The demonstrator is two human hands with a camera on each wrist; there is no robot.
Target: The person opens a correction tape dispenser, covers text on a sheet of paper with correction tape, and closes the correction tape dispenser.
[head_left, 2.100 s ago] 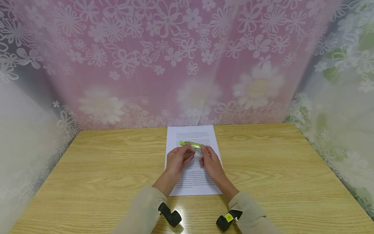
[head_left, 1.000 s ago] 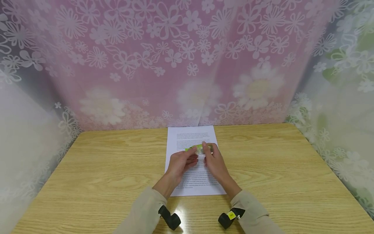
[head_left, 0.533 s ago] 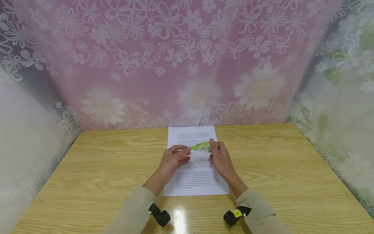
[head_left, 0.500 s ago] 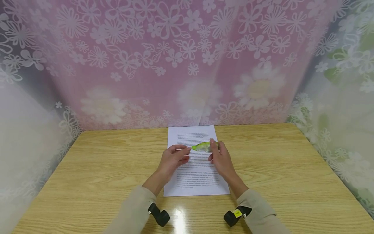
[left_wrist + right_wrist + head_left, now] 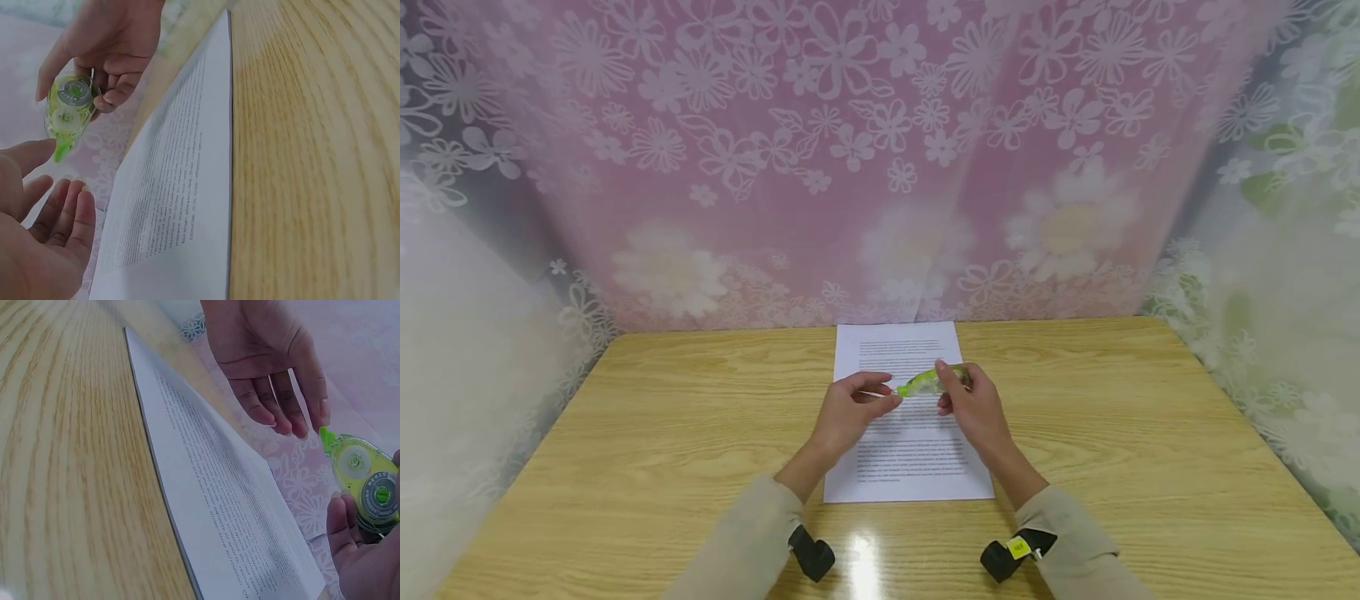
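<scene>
A correction tape dispenser (image 5: 365, 478) with a clear body, a grey-and-green reel and a bright green tip is held above a printed sheet (image 5: 910, 458). My right hand (image 5: 977, 412) grips its wide end between thumb and fingers, the tip pointing toward the left hand. My left hand (image 5: 850, 412) faces it with fingers loosely bent and spread; its thumb tip is right at the green tip (image 5: 61, 150). Between the left thumb and the other fingers there is a gap in both wrist views. The left hand's palm shows in the right wrist view, holding nothing.
The printed paper lies on a wooden table (image 5: 685, 417), its far edge near a pink floral curtain (image 5: 775, 208). Pale floral curtains stand at both sides. Each beige sleeve carries a black wrist mount (image 5: 812, 554).
Earlier both hands held the correction tape; the left hand has let go of its body and drawn left, its thumb now at the tip. The right hand has moved slightly right with it.
</scene>
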